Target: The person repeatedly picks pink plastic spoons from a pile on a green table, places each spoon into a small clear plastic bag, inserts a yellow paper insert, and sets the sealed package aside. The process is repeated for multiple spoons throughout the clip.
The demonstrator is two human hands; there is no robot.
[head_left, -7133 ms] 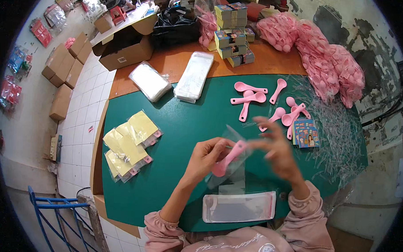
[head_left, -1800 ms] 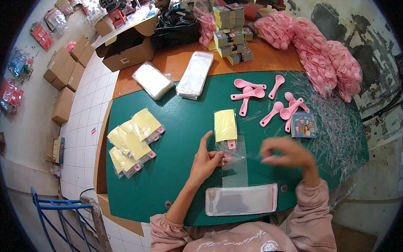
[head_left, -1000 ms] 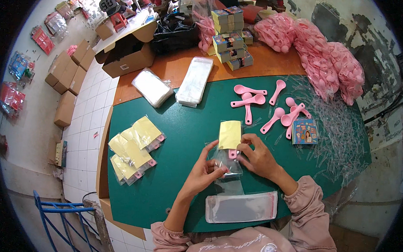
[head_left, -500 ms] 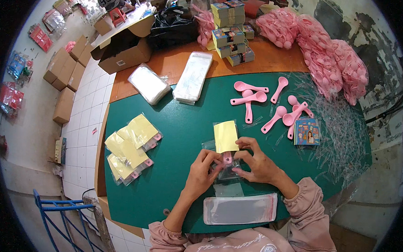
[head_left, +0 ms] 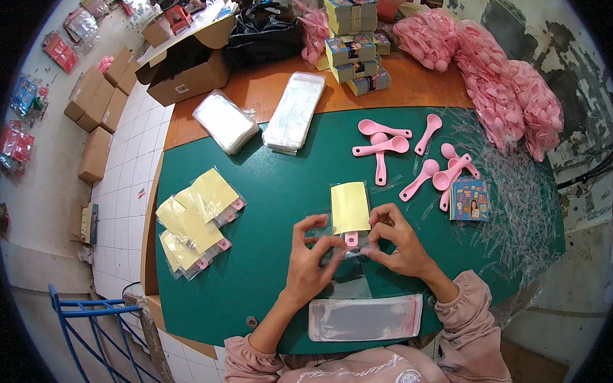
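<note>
In front of me lies a clear plastic bag [head_left: 358,251] with a yellow card [head_left: 350,208] inside it. The handle end of a pink measuring spoon [head_left: 351,240] shows below the card. My right hand [head_left: 402,245] pinches the bag's near right edge between thumb and forefinger. At its near left edge is my left hand [head_left: 309,262], its fingers apart and the thumb slightly blurred. Nearer to me lies a stack of clear empty bags [head_left: 365,318]. At the left several filled bags [head_left: 201,218] with yellow cards and pink handles overlap.
Loose pink measuring spoons [head_left: 382,147] and a small pile of blue printed cards [head_left: 469,200] lie at the right. Clear plastic scraps [head_left: 515,212] cover the table's right side. Farther off stand bag stacks [head_left: 294,113], banded card stacks [head_left: 352,48], bundled pink spoons [head_left: 489,83] and a cardboard box [head_left: 189,83].
My left hand's fingers have spread and drawn back from the bag. The right thumb and forefinger have closed together at the bag's near edge. The view has shifted slightly.
</note>
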